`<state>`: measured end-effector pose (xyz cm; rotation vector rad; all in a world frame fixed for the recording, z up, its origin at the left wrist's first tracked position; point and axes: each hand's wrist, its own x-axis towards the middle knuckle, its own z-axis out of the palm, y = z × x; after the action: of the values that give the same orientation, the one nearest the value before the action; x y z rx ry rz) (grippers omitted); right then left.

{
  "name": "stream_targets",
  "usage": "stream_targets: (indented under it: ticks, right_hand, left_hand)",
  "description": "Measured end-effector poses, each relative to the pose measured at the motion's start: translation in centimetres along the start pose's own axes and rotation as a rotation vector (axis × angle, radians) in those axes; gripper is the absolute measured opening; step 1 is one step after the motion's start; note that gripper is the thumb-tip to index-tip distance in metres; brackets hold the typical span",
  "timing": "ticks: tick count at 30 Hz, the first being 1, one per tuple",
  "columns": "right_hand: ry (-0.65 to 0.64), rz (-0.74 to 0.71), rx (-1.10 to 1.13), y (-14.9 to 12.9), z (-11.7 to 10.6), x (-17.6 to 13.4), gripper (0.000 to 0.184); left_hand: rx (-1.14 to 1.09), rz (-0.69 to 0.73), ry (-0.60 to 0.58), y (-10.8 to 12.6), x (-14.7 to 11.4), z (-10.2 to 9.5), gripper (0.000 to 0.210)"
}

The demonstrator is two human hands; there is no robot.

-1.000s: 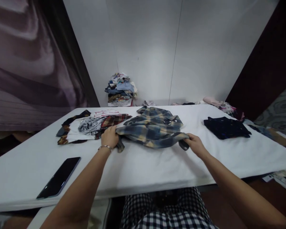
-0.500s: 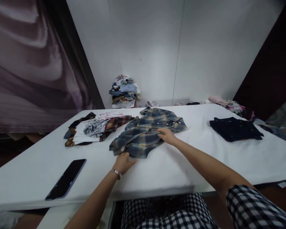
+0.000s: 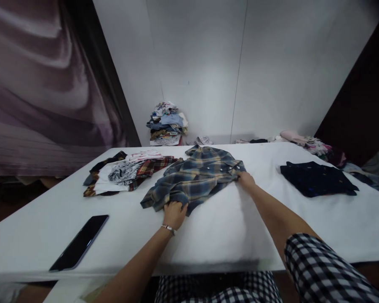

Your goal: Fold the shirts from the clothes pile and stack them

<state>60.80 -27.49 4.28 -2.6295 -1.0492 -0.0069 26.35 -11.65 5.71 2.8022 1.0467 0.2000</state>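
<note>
A blue and tan plaid shirt [image 3: 198, 174] lies spread, with some folds, across the middle of the white-covered table. My left hand [image 3: 176, 213] has its fingers curled over the shirt's near edge, gripping the cloth. At the shirt's right edge, near the buttons, my right hand [image 3: 246, 181] is closed on the fabric; its fingertips are partly hidden. A bracelet circles my left wrist.
Left of the shirt sits a pile of folded clothes [image 3: 118, 176]. A black phone [image 3: 80, 242] lies near the front left edge. Folded dark navy clothing [image 3: 317, 179] rests at right. Behind the table stands a tall clothes stack [image 3: 167, 124] against the wall.
My right hand has moved right, from the shirt's middle to its right edge. My left hand has shifted slightly right along the near edge and now grips the cloth.
</note>
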Motion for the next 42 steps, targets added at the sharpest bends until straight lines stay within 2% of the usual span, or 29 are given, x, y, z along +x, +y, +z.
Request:
stream_targets:
  ticks: [3,6,7,9,12,14,17,21,23,25,27,29,32,35,38,42]
  right_hand:
    - [0.056,0.003,-0.022,1.8,-1.9,-0.2,0.039]
    - [0.197,-0.075,-0.072,6.1,-4.5,-1.6,0.040]
    - [0.246,-0.083,-0.103,7.8,-5.1,-2.3,0.041]
    - [0.253,-0.031,-0.148,10.9,-5.7,-4.0,0.040]
    - [0.201,-0.024,-0.106,13.1,-5.0,-7.0,0.046]
    - [0.163,-0.140,0.007,12.4,-4.0,-9.4,0.058]
    - [0.011,-0.322,0.259,8.7,-3.0,-13.3,0.067]
    - [-0.215,-0.380,0.617,2.0,-3.2,-17.1,0.074]
    - [-0.207,-0.357,0.754,-0.6,-3.5,-17.6,0.080]
    - [-0.157,-0.295,0.835,-2.0,-3.8,-17.6,0.069]
    - [-0.108,-0.215,0.869,-2.3,-4.1,-17.4,0.047]
    - [-0.046,-0.131,0.891,-1.5,-4.5,-17.7,0.035]
    - [0.058,-0.028,1.030,0.1,-4.9,-18.9,0.036]
    - [0.137,0.058,1.283,1.2,-5.0,-20.2,0.038]
    - [0.198,0.119,1.478,1.5,-4.9,-21.3,0.041]
    - [0.263,0.192,1.586,1.7,-5.2,-22.8,0.044]
  left_hand:
    - [-0.054,0.085,0.113,1.1,-0.6,-1.0,0.038]
    - [-0.125,0.347,0.133,3.8,-2.0,-1.5,0.028]
    - [-0.149,0.450,0.095,5.0,-2.5,-1.3,0.027]
    - [-0.192,0.632,-0.033,7.8,-3.4,-0.6,0.025]
    - [-0.257,0.765,-0.208,11.6,-4.1,0.8,0.017]
    - [-0.294,0.772,-0.249,13.1,-4.1,1.3,0.017]
    - [-0.332,0.754,-0.226,13.8,-3.4,0.8,0.020]
    - [-0.299,0.756,-0.143,14.5,-2.3,-1.1,0.024]
    - [-0.268,0.830,-0.121,15.2,-2.0,-1.9,0.026]
    - [-0.261,0.907,-0.132,15.7,-1.8,-2.5,0.032]
    - [-0.300,0.957,-0.150,15.2,-1.3,-2.9,0.037]
    - [-0.334,0.935,-0.123,13.4,-0.3,-2.9,0.035]
    - [-0.221,0.748,-0.036,8.6,1.6,-2.7,0.028]
    - [-0.023,0.573,-0.095,3.8,2.3,-2.4,0.039]
    - [0.115,0.547,-0.174,1.2,0.9,-2.5,0.041]
    - [0.168,0.575,-0.116,-0.2,-2.8,-3.5,0.020]
